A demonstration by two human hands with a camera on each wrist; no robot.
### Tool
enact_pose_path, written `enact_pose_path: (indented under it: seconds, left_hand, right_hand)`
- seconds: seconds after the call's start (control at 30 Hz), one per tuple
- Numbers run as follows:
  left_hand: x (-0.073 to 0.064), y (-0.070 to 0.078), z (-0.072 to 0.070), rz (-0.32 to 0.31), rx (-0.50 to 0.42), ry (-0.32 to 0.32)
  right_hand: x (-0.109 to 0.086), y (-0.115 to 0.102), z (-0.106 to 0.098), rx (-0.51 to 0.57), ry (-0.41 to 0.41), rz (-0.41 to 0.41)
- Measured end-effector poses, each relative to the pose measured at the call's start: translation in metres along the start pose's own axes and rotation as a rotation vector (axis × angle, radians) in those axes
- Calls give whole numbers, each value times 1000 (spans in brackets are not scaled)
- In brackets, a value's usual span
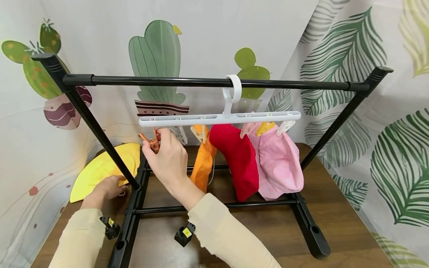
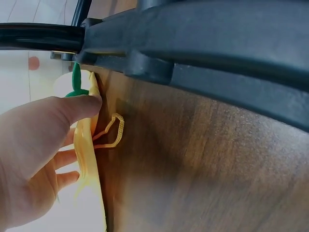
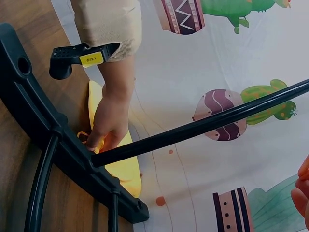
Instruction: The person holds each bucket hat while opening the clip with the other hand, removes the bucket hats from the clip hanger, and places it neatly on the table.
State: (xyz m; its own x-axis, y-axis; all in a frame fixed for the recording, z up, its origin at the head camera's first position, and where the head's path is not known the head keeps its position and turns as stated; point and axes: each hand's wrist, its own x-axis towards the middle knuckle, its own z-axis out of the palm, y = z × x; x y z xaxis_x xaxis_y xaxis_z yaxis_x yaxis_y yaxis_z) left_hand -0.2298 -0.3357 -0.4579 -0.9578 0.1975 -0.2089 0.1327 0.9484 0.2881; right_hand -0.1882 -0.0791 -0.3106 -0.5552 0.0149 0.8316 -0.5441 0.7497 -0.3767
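Observation:
At the left, my left hand [image 1: 108, 187] pinches the edge of a yellow hat [image 1: 107, 167], thumb on one side and fingers on the other. In the left wrist view, the hat shows a green leaf-shaped piece [image 2: 77, 87] and a thin yellow cord loop [image 2: 118, 130]. My right hand [image 1: 171, 158] pinches an orange clothes clip [image 1: 154, 143] below the left end of a white hanger [image 1: 197, 120]. Right of that hand, the hanger's other clips hold an orange cloth piece [image 1: 202, 160], a red one [image 1: 234, 160] and a pink one [image 1: 278, 163].
The hanger hooks over the top bar [image 1: 151, 81] of a black rack standing on a wooden table [image 1: 261, 230]. The rack's left slanted post [image 1: 97, 130] stands between my hands. Behind it hangs a curtain printed with cacti and leaves [image 1: 207, 37].

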Motion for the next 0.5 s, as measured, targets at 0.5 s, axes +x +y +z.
enact_pose_path:
  seconds: [0.5]
  left_hand:
    - [-4,0,-5,6,-65,22]
  right_hand:
    - [1,0,0,6,-9,3]
